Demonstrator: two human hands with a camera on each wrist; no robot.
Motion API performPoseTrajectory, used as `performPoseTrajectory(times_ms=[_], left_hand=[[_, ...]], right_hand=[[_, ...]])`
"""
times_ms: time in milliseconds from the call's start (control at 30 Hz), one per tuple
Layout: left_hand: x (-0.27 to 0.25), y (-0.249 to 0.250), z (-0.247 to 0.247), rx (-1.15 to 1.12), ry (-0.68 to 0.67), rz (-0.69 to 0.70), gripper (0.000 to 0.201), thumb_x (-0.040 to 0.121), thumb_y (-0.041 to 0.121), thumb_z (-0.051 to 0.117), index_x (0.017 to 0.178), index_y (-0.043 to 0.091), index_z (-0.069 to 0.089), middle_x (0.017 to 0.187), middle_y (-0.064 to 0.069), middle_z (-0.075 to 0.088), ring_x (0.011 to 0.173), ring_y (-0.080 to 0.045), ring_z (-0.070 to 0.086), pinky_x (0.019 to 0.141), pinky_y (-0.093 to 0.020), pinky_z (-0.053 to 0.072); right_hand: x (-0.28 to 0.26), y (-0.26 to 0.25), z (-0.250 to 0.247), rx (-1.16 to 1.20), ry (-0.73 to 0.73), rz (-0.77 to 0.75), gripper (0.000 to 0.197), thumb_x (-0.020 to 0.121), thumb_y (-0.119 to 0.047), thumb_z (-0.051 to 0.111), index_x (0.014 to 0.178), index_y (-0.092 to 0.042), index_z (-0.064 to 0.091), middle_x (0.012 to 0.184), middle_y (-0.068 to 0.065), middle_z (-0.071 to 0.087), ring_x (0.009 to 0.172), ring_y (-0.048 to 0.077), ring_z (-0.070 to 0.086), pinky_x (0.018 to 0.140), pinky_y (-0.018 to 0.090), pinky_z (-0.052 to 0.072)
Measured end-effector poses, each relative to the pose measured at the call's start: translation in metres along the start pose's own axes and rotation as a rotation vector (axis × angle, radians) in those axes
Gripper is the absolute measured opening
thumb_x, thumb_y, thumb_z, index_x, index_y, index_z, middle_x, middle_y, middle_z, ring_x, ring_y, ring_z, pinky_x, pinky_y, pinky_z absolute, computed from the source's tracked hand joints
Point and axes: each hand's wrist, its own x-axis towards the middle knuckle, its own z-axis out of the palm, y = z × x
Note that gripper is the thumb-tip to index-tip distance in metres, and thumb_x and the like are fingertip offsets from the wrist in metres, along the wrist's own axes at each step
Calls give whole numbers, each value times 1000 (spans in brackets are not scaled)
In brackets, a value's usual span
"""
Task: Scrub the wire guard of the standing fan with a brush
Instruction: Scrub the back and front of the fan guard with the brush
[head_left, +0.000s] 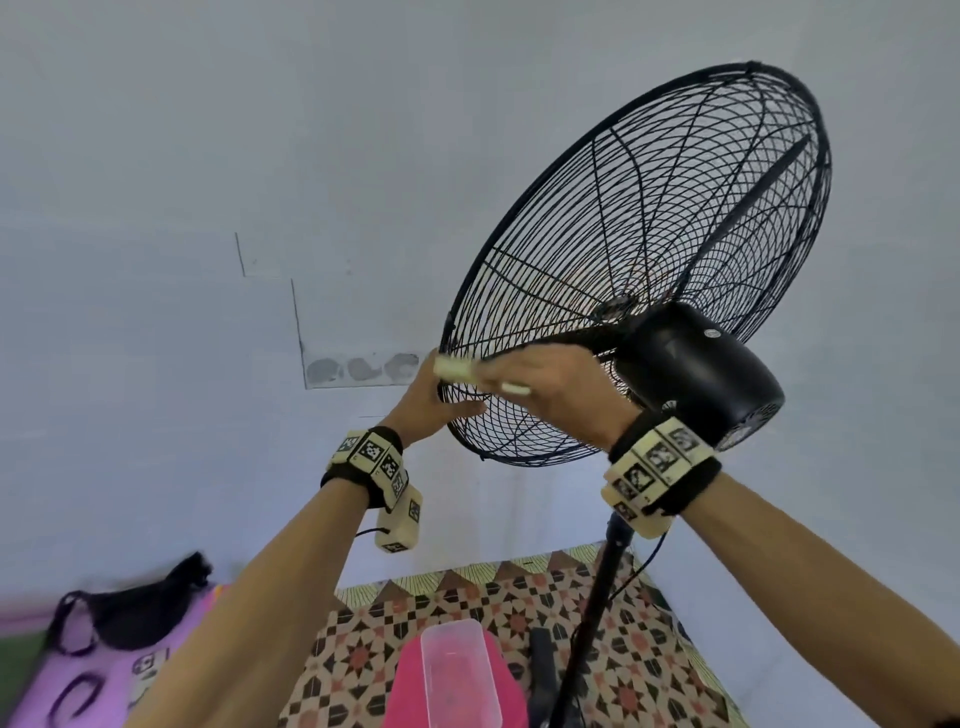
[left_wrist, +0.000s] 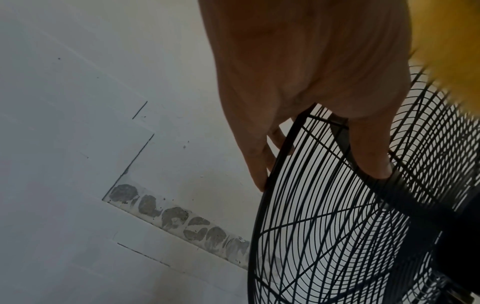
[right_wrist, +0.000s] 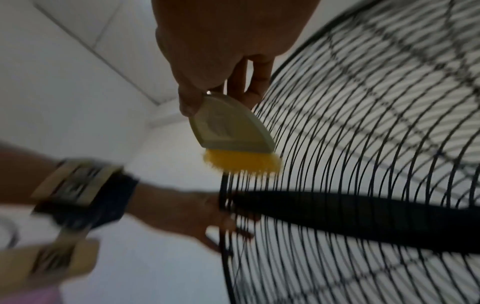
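Note:
The black wire guard (head_left: 639, 249) of the standing fan tilts up toward the wall, its black motor housing (head_left: 696, 369) facing me. My left hand (head_left: 431, 400) grips the guard's lower left rim (left_wrist: 275, 164), thumb on the rear wires and fingers on the far side. My right hand (head_left: 540, 384) holds a cream-handled brush (right_wrist: 231, 127) with yellow bristles (right_wrist: 241, 162). The bristles touch the rear wires close to the rim, just above the left hand (right_wrist: 207, 214). A black fan blade (right_wrist: 350, 216) shows behind the wires.
The fan's black pole (head_left: 597, 613) runs down at the right with a cable beside it. Below stand a pink bin (head_left: 410, 691) and a clear plastic box (head_left: 457, 670) on a patterned floor (head_left: 623, 660). A purple mat (head_left: 104, 670) with a black bag lies at lower left.

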Motion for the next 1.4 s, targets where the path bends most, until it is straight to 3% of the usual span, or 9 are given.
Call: performPoseTrajectory(times_ms=[100,267,367,533,667,800,1033,1233,1400], left_hand=[[-3,1,0,0,11,6,88,73,31,93,142,10,43,133,-8,59,120,-14,61,103,-38,53],[-7,8,-3,-21,-3,-76,94,81,20,90,155,17,31,148,1,50,131,-9,52,98,-18,46],[-8,24,-16,-84,-185,-184,89,89,8,79,158,21,25,151,1,46,134,-15,48,114,-37,44],[18,85,-46,-252,-192,-173,66,96,54,51,157,32,38,156,1,49,144,-23,44,123,-58,27],[39,128,-41,-132,-105,-107,81,88,89,34,146,33,51,147,3,57,139,-19,50,121,-62,28],[43,133,-37,40,-66,-69,85,80,92,44,138,29,39,136,-1,57,124,-14,58,113,-50,39],[46,125,-32,27,-31,-31,59,101,67,44,136,19,40,112,10,59,106,-4,57,115,-46,41],[40,126,-37,68,-49,-50,79,86,86,43,137,27,39,135,-4,57,124,-18,59,105,-43,44],[43,127,-31,50,-21,-28,66,95,76,46,133,22,40,119,4,58,111,-9,58,104,-39,44]], right_hand=[[3,2,13,54,-112,65,30,100,-37,62,120,-19,74,101,1,78,76,22,74,57,40,60],[30,13,-46,28,260,170,36,102,-34,60,120,-5,72,105,10,77,81,16,74,69,23,58],[17,5,-54,49,310,203,32,97,-25,71,121,-5,72,110,9,76,87,9,71,71,25,61],[-10,-6,-36,-76,489,167,35,90,-9,80,123,-6,71,121,8,73,107,17,73,82,37,63],[-43,-21,24,-155,269,261,66,82,17,69,141,-11,58,143,8,59,130,23,60,100,45,56],[-75,-40,53,-110,5,257,75,71,23,71,137,-13,65,139,6,65,127,23,62,104,37,53],[-40,-26,17,-160,364,356,53,85,12,71,134,-7,66,138,11,64,128,25,61,100,43,57],[-85,-36,47,-56,-2,248,71,72,24,69,135,-10,65,133,12,66,123,31,63,92,46,60],[-55,-25,9,-171,346,354,45,86,7,74,128,-9,71,121,12,70,110,32,63,94,36,54]])
